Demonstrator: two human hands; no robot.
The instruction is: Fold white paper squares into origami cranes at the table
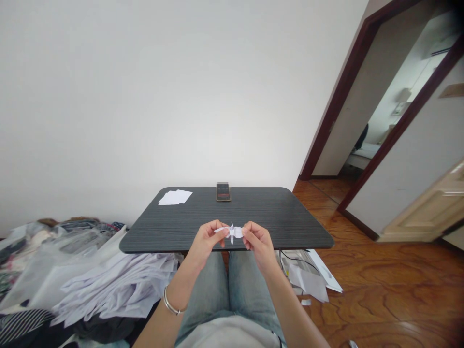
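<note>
A small folded white paper figure [232, 232], shaped like an origami crane, is held above the near edge of the dark table [195, 215]. My left hand [210, 237] pinches its left end between thumb and fingers. The right end sits in the pinch of my right hand [258, 238]. Thin pointed tips of paper stick up and down at the figure's middle. My fingers cover both outer ends.
White paper sheets [174, 197] lie at the table's back left, and a phone on a stand [223, 192] is at the back middle. Clothes [119, 285] are piled at left. Papers and a cable [304, 275] lie right of my legs, below the table. A doorway [348, 121] opens at right.
</note>
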